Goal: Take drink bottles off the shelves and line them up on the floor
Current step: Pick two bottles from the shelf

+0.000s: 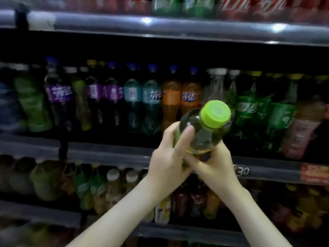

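Head view; faces drink shelves (106, 148); close range

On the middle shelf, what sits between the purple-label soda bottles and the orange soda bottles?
Two teal-labelled plastic bottles with blue caps stand side by side there, as the head view shows.

Shop, drinks section. Tiered shelves (106, 153) carried dense rows of soft-drink bottles (170, 100) grouped by flavour and label colour; a price strip (242, 171) marked "30" and a red tag (314, 173) lay along the middle shelf's front edge.
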### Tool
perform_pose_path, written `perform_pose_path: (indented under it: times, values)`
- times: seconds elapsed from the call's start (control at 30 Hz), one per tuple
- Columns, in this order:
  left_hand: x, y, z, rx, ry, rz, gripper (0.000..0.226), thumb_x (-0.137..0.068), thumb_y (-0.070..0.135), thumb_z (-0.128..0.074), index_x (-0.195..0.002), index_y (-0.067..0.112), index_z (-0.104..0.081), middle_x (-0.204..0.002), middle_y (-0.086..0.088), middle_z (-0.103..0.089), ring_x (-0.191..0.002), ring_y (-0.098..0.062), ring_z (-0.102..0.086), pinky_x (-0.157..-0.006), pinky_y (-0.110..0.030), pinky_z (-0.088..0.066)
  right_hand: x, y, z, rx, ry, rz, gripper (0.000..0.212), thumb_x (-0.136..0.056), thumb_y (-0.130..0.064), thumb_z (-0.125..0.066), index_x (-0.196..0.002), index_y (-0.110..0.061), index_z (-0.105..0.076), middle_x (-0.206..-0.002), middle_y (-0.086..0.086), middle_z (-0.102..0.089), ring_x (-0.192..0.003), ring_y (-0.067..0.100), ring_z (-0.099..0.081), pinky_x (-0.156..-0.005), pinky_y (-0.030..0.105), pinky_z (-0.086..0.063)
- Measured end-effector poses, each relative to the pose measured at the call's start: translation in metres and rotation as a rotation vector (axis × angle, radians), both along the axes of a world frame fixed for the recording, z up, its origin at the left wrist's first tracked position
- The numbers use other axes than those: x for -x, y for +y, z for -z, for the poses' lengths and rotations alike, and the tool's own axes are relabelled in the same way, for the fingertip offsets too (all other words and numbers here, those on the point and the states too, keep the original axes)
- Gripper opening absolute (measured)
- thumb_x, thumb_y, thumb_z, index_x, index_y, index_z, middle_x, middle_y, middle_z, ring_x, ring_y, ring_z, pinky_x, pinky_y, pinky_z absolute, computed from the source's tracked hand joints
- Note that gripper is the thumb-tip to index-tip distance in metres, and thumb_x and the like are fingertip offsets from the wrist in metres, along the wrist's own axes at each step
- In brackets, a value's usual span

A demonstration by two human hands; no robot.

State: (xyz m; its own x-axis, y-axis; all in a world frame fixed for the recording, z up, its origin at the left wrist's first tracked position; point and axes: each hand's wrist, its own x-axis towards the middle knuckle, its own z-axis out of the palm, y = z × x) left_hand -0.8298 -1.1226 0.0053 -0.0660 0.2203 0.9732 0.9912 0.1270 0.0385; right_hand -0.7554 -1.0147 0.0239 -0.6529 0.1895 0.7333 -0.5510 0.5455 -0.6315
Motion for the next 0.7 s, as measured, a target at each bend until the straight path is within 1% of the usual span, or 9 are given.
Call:
perform_pose_path:
  times: [0.07,0.17,0.27,0.33,0.4,0.47,0.53,0.6,0.7]
  values:
    - [-0.019,-0.019,0.015,0.068,-0.018,-0.093,0.099,-0.078,0.017,-0.058,-0.148,0.045,0.006,-0.134,-0.012,-0.033,-0.109,-0.029,-0.051,-0.063,-0.036,-0.055,-0.009,-0.010,0.016,0.029,-0.028,-0.046,0.058,-0.072,-0.031,-0.078,-0.119,-0.005,-0.058,-0.110,-0.008,-0.068,-0.103,0.001,-0.064,-0.081,0.011,-0.048]
    - [-0.038,-0.053,0.043,0.196,-0.245,-0.157,0.095,-0.079,0.024,-0.056,-0.145,0.052,0.006,-0.131,-0.001,-0.037,-0.101,-0.025,-0.058,-0.057,-0.042,-0.056,-0.017,-0.028,0.047,0.062,-0.188,-0.093,0.046,-0.071,-0.019,-0.083,-0.111,-0.019,-0.060,-0.093,-0.025,-0.069,-0.091,-0.009,-0.063,-0.072,0.005,-0.045]
    - [-0.054,-0.093,0.063,0.298,-0.664,-0.116,0.091,-0.082,0.030,-0.060,-0.143,0.058,0.002,-0.133,0.014,-0.040,-0.111,-0.009,-0.055,-0.081,-0.042,-0.055,-0.015,-0.052,0.075,0.152,-0.362,-0.175,0.036,-0.072,-0.015,-0.080,-0.100,-0.029,-0.061,-0.089,-0.031,-0.067,-0.084,-0.009,-0.064,-0.069,0.007,-0.047]
    - [-0.058,-0.123,0.073,0.317,-0.905,0.001,0.086,-0.086,0.025,-0.067,-0.144,0.056,-0.010,-0.136,0.022,-0.044,-0.123,0.001,-0.048,-0.098,-0.029,-0.048,-0.012,-0.071,0.088,0.203,-0.436,-0.223,0.028,-0.074,-0.014,-0.079,-0.093,-0.030,-0.065,-0.084,-0.026,-0.070,-0.080,-0.006,-0.066,-0.067,0.009,-0.048]
    - [-0.058,-0.156,0.076,0.284,-1.108,0.115,0.070,-0.088,0.025,-0.067,-0.134,0.063,-0.031,-0.126,0.029,-0.052,-0.120,0.003,-0.051,-0.095,-0.019,-0.046,-0.006,-0.094,0.095,0.248,-0.506,-0.287,0.022,-0.076,-0.015,-0.077,-0.092,-0.027,-0.068,-0.085,-0.018,-0.073,-0.082,-0.001,-0.068,-0.070,0.015,-0.051]
    - [-0.054,-0.193,0.077,0.204,-1.252,0.161,0.045,-0.087,0.029,-0.063,-0.113,0.065,-0.054,-0.114,0.023,-0.063,-0.111,-0.002,-0.059,-0.089,-0.023,-0.050,0.001,-0.120,0.095,0.241,-0.559,-0.342,0.020,-0.077,-0.020,-0.077,-0.096,-0.024,-0.070,-0.089,-0.012,-0.074,-0.085,0.004,-0.069,-0.072,0.022,-0.053]
    - [-0.048,-0.235,0.077,0.114,-1.312,0.089,0.027,-0.087,0.028,-0.061,-0.105,0.047,-0.068,-0.107,0.008,-0.069,-0.103,-0.010,-0.064,-0.089,-0.030,-0.053,0.010,-0.151,0.091,0.216,-0.582,-0.384,0.021,-0.077,-0.024,-0.077,-0.095,-0.027,-0.068,-0.089,-0.014,-0.074,-0.084,0.002,-0.069,-0.069,0.020,-0.053]
    - [-0.041,-0.283,0.075,0.040,-1.356,0.016,0.021,-0.094,0.020,-0.059,-0.110,0.029,-0.068,-0.108,-0.007,-0.068,-0.098,-0.015,-0.066,-0.088,-0.033,-0.054,0.019,-0.188,0.087,0.194,-0.590,-0.412,0.023,-0.075,-0.026,-0.079,-0.094,-0.030,-0.067,-0.089,-0.018,-0.073,-0.083,0.000,-0.068,-0.069,0.018,-0.053]
    - [-0.035,-0.360,0.064,0.043,-1.391,-0.007,0.028,-0.089,0.026,-0.062,-0.117,0.027,-0.063,-0.113,-0.006,-0.066,-0.103,-0.016,-0.066,-0.089,-0.032,-0.054,0.037,-0.254,0.081,0.184,-0.605,-0.456,0.023,-0.073,-0.027,-0.080,-0.092,-0.031,-0.067,-0.088,-0.019,-0.073,-0.082,-0.001,-0.068,-0.068,0.016,-0.052]
